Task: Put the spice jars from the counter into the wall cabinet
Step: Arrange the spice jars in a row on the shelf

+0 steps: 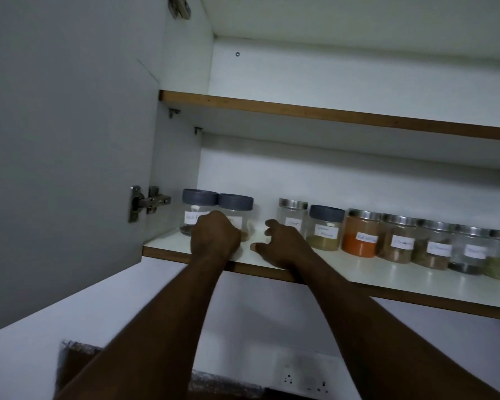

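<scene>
Cabinet: the wall cabinet (182, 157) stands open, seen from below, with its door (70, 140) swung out to the left on a metal hinge (149, 202).
Upper shelf: the upper shelf (329, 114) shows only its wood-coloured front edge and pale underside.
Lower shelf: the lower shelf (373, 274) carries all the spice jars in one row along the back wall, each with a white handwritten label (too blurred to read with confidence).
Left pair: the first grey-lidded jar (199, 207) stands nearest the hinge side, and the second grey-lidded jar (236, 209) stands just beside it, lids touching or nearly so.
Gap: a bare stretch of shelf lies between that pair and the steel-lidded jar (292, 219).
Right run: next come the third grey-lidded jar (326, 229) with yellowish powder and the orange powder jar (360, 236). After that, more steel-lidded jars (433, 249) of brown and green contents run off to the right, packed close.
Left hand: the left hand (215, 238) sits low in front of the left pair with its back to the camera. Its fingers are curled out of sight, so I cannot tell whether they grip a jar.
Right hand: the right hand (283, 246) rests on the shelf in the gap. Its fingers (270, 226) are loosely bent and spread, the thumb points left, and it holds nothing.
Below: a wall socket (303, 379) sits on the wall under the cabinet.
</scene>
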{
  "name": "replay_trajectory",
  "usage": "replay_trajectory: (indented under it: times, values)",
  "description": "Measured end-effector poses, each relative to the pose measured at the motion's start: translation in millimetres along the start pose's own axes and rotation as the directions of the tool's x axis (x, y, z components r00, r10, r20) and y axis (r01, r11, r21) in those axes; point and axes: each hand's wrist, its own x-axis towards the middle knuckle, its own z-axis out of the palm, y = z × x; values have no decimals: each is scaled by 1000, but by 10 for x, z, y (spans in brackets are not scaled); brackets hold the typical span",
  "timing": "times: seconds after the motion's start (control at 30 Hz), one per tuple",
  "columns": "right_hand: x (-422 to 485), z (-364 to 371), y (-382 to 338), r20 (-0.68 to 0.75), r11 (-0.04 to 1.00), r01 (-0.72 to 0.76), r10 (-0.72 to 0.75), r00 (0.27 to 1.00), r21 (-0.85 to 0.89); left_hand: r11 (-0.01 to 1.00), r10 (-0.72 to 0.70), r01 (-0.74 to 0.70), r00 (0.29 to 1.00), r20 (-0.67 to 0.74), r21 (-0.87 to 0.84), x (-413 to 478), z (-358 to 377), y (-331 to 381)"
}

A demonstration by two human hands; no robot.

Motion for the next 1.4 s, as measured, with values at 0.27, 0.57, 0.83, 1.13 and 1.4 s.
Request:
replay_trajectory:
  times: [0.27,0.57,0.83,1.13,1.4]
  values:
    - [185,143,-256,99,998,50,-52,994,23,998,36,-42,993,113,48,138,5,-19]
    - [349,235,-210,106,992,-120,124,987,-37,984,61,-98,972,228,151,299,180,68]
    - [427,273,-162,137,982,-155,169,976,-107,970,74,-127,966,248,209,374,313,100]
    - [412,260,-159,108,987,-141,149,983,-77,971,48,-104,966,252,215,455,373,96]
    - [345,195,-154,85,991,-127,123,989,37,971,7,-95,929,370,221,548,379,125]
